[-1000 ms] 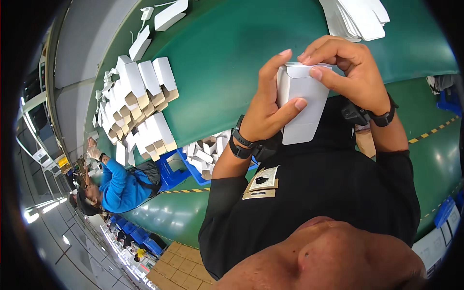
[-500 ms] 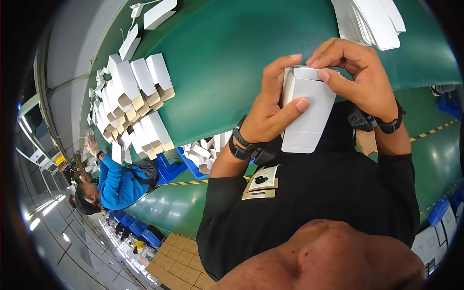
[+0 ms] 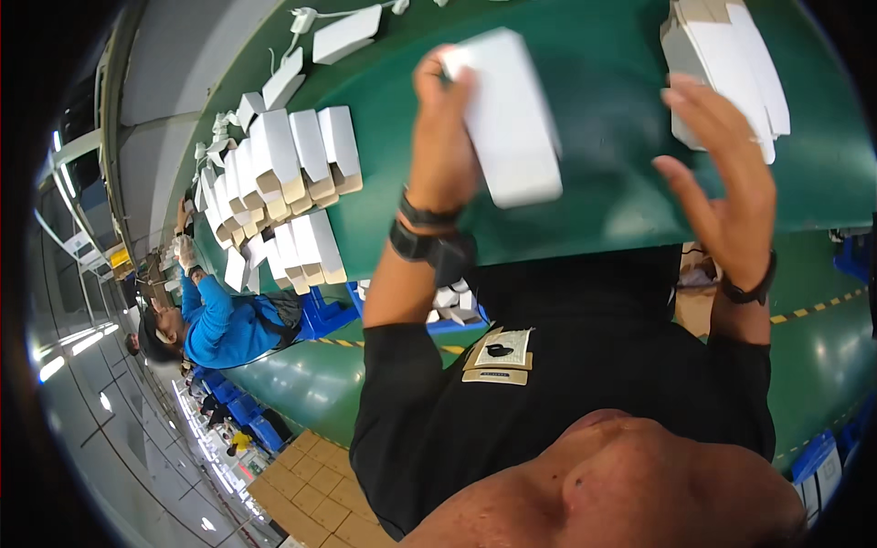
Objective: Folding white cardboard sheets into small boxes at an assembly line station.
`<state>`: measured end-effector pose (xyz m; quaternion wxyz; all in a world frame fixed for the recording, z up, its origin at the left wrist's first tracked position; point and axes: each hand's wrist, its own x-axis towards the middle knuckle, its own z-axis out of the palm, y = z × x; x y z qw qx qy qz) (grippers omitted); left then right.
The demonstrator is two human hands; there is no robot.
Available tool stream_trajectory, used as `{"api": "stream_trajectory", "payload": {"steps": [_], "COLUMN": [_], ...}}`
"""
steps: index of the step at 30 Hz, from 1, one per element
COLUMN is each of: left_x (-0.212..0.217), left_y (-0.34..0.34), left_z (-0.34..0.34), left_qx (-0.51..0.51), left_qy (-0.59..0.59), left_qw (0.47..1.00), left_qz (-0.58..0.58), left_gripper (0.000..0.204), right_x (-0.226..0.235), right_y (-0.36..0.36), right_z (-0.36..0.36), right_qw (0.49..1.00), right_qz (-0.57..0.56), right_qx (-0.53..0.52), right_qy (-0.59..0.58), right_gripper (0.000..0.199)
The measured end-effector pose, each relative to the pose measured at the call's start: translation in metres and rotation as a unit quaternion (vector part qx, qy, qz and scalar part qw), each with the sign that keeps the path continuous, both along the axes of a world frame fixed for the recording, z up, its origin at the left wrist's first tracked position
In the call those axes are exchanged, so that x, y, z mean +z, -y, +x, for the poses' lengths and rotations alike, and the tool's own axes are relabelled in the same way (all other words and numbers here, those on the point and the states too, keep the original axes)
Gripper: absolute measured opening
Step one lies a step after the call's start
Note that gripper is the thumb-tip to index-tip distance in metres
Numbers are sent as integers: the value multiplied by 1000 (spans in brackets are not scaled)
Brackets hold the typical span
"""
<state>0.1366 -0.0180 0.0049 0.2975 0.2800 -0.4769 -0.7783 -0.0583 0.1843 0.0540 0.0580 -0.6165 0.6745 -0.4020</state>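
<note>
My left hand (image 3: pixel 446 128) grips a white cardboard box (image 3: pixel 512 123) by its left side and holds it over the green table (image 3: pixel 402 68). The box is slightly smeared by motion. My right hand (image 3: pixel 731 173) is empty, thumb and fingers apart, close to a stack of flat white cartons (image 3: pixel 726 64) at the right of the table. Whether its fingertips touch the stack I cannot tell. To the left stand several folded white boxes (image 3: pixel 274 151) in rows, with brown inner flaps showing at their near ends.
Beyond the rows lie loose white boxes (image 3: pixel 347 35) and a white cable with a plug (image 3: pixel 302 20). A co-worker in a blue sweater (image 3: pixel 224 315) sits at the left. Blue crates (image 3: pixel 324 315) stand below the table edge, one holding white pieces.
Both hands were together on the box at its top flap. Now my left hand has carried it away to the left, and my right hand has let go and moved right.
</note>
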Motion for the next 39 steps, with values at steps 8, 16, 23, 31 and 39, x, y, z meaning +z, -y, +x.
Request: {"api": "stream_trajectory", "payload": {"steps": [8,16,23,31,39], "left_x": [-79,-50,16,42,4], "left_y": [239,119,-81,-119,-116], "left_z": [4,-20,-20,-25,15], "left_qx": [173,191,-133,-129,-394], "left_qy": [-22,-55,-81,-227,-21], "left_qw": [982,980,987,965,913], "left_qz": [67,30,-42,18,-103], "left_gripper": [23,71,66,97,108], "right_x": [10,22,30,-6,29], "right_y": [-36,-61,-45,-43,-70], "right_z": [-63,-91,-33,78,12], "right_qw": [964,975,924,964,983], "right_qz": [141,165,-183,-255,24], "right_qx": [-79,-20,-138,60,44], "right_qy": [-212,-144,-306,-51,175], "right_gripper": [69,47,14,19,31]}}
